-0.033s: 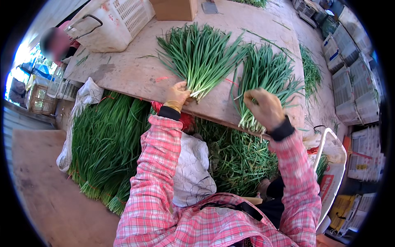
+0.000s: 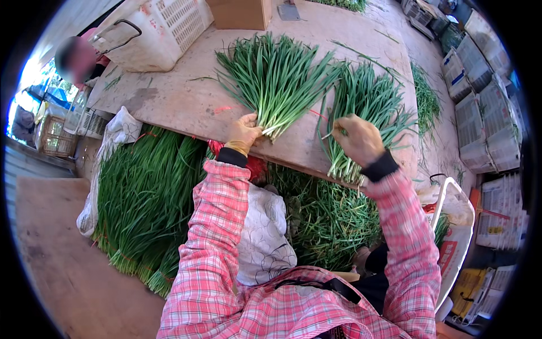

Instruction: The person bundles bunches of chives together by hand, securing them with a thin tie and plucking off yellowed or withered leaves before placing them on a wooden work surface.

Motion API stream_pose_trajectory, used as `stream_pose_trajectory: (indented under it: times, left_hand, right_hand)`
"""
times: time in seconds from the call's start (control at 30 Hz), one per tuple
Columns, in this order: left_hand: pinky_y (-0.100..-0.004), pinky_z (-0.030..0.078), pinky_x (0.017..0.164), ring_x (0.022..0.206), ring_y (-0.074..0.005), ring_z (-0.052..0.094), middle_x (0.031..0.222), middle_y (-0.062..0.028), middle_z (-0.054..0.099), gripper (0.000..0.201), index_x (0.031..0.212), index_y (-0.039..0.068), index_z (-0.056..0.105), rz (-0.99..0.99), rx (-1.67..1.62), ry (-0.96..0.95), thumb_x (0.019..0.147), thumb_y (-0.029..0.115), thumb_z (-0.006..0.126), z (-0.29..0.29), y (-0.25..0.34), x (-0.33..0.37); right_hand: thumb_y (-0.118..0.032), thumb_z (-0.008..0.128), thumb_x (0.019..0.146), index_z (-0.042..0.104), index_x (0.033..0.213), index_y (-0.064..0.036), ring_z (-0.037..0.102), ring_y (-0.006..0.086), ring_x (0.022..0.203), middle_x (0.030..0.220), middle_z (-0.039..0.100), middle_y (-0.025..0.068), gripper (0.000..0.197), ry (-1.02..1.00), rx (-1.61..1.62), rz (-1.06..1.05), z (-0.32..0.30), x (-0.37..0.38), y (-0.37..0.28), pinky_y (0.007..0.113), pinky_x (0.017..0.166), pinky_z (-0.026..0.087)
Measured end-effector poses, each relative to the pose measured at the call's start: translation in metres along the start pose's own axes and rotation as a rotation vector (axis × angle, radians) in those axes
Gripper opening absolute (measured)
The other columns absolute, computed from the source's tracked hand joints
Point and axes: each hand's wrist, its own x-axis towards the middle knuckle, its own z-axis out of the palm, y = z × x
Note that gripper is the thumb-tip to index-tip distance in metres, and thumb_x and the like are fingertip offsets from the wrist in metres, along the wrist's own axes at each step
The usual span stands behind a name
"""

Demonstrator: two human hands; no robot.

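Observation:
A fanned bunch of garlic chives (image 2: 276,79) lies on the wooden table, its pale stem ends toward me. My left hand (image 2: 244,131), in a yellowish glove, is closed on the left side of those stem ends at the table's front edge. A looser pile of garlic chives (image 2: 370,93) is to the right of it. Over that pile's lower stems hovers my right hand (image 2: 359,139), its fingers curled into a pinch. Whatever is between those fingertips, if anything, is too small to make out.
Below the table's left front stand tied chive bundles (image 2: 147,198) in a white sack (image 2: 121,124). Loose green trimmings (image 2: 333,220) fill the space under the front edge. A white crate (image 2: 164,39) and a cardboard box (image 2: 240,12) sit at the back; stacked crates (image 2: 480,124) line the right.
My right hand has shifted slightly up and to the left over the right pile. My left hand keeps its place at the stem ends.

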Motion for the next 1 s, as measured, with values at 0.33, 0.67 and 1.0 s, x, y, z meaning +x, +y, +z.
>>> stream_pose_trajectory:
  times: [0.33, 0.67, 1.0]
  left_hand:
    - [-0.0415, 0.04, 0.093, 0.105, -0.0348, 0.052, 0.112, -0.0202, 0.057, 0.06, 0.127, 0.002, 0.046, 0.883, 0.686, 0.333, 0.074, 0.02, 0.069, 0.024, 0.021, -0.016]
    - [-0.0387, 0.043, 0.091, 0.108, -0.033, 0.051, 0.121, -0.0164, 0.051, 0.065, 0.125, 0.011, 0.051, 0.584, 1.184, 0.249, 0.064, 0.012, 0.073, 0.033, 0.019, -0.023]
    - [-0.0407, 0.039, 0.091, 0.106, -0.031, 0.05, 0.112, -0.0146, 0.055, 0.057, 0.125, 0.006, 0.051, 0.875, 1.033, 0.306, 0.072, 0.017, 0.07, 0.062, 0.029, -0.054]
  right_hand:
    - [-0.028, 0.062, 0.075, 0.066, 0.076, -0.0078, 0.064, 0.0308, 0.075, 0.076, 0.064, 0.012, 0.02, -0.168, -0.381, 0.16, 0.105, 0.068, 0.052, 0.04, 0.064, 0.05]
    - [-0.022, 0.059, 0.074, 0.061, 0.07, -0.0087, 0.063, 0.0317, 0.07, 0.073, 0.063, 0.0111, 0.014, -0.013, -0.303, 0.164, 0.102, 0.06, 0.05, 0.041, 0.06, 0.049]
    - [-0.016, 0.061, 0.086, 0.064, 0.093, 0.0006, 0.057, 0.0157, 0.066, 0.073, 0.062, 0.0111, 0.018, 0.494, 0.453, 0.54, -0.031, -0.061, 0.063, 0.031, 0.063, 0.046]
